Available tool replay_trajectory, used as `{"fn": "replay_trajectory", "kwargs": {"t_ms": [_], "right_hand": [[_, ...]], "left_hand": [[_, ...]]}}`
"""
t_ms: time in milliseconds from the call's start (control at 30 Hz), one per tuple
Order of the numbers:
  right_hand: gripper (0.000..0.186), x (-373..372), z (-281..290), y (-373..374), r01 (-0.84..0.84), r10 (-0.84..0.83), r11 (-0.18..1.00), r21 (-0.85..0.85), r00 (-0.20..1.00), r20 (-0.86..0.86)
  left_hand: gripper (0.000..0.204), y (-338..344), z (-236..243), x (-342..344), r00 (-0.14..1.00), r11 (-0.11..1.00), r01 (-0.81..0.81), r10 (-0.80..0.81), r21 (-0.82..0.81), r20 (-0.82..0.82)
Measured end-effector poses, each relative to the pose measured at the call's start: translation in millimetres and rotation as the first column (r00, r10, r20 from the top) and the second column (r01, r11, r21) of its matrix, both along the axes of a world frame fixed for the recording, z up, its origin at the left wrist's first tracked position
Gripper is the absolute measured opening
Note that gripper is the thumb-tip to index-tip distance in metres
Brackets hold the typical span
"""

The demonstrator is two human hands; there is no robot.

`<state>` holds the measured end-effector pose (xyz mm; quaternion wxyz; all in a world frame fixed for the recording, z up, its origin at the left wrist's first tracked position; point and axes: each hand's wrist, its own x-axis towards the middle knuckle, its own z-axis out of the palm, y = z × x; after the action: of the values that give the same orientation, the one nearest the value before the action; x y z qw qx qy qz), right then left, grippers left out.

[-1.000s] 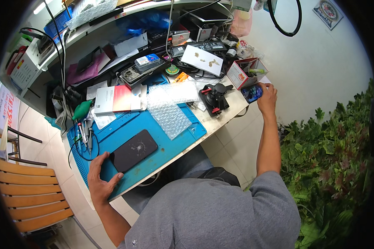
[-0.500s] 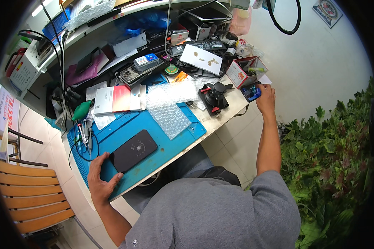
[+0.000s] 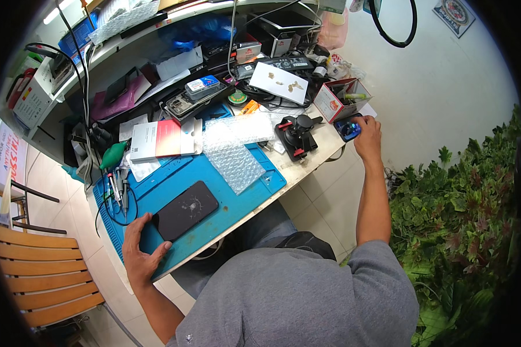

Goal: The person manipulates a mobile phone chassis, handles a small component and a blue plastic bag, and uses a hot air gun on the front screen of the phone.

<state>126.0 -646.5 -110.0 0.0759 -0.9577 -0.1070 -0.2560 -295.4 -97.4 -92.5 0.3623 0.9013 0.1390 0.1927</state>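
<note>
A dark phone [image 3: 185, 211] with a cracked surface lies on the blue mat [image 3: 235, 209]. My left hand [image 3: 142, 246] rests at its left end, thumb and fingers apart and touching or almost touching it. At the desk's far right, my right hand [image 3: 369, 140] is curled over a smaller phone [image 3: 347, 128] with a lit screen, its fingertips on it and partly covering it. Beside that phone stand an open red-and-white box [image 3: 331, 102] and a black clamp device [image 3: 297, 136]. Bubble wrap [image 3: 234, 168] lies above the cracked phone.
A flat box [image 3: 154, 140], a green blower [image 3: 114, 154] and several hand tools [image 3: 120, 192] lie left. A cluttered shelf [image 3: 100, 47] runs behind, with cables hanging. A wooden chair [image 3: 44, 273] stands left; leafy plants [image 3: 451, 220] fill the lower right.
My right hand has shifted slightly up and left over the small phone, its fingers now further onto the screen. My left hand and the cracked phone stay where they were.
</note>
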Motion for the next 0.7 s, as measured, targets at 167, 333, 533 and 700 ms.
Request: {"fn": "replay_trajectory", "kwargs": {"t_ms": [167, 333, 533, 700], "right_hand": [[0.044, -4, 3, 2, 0.009, -0.009, 1.0, -0.006, 0.999, -0.039], [0.048, -16, 7, -7, -0.034, 0.034, 0.998, 0.052, 0.999, -0.008], [0.049, -22, 2, -15, -0.032, 0.032, 0.999, 0.041, 0.999, 0.016], [0.05, -21, 17, -19, -0.039, 0.025, 0.989, 0.14, 0.995, 0.096]], "left_hand": [[0.089, 0, 0, 0, 1.0, 1.0, 0.003, -0.003, -0.01, 0.001], [0.089, 0, 2, -1, 1.0, 1.0, 0.006, -0.006, 0.003, -0.009], [0.089, 0, -1, -1, 1.0, 1.0, 0.007, -0.007, -0.013, 0.006], [0.089, -1, 0, 0, 1.0, 1.0, 0.015, -0.015, 0.001, 0.007]]}}
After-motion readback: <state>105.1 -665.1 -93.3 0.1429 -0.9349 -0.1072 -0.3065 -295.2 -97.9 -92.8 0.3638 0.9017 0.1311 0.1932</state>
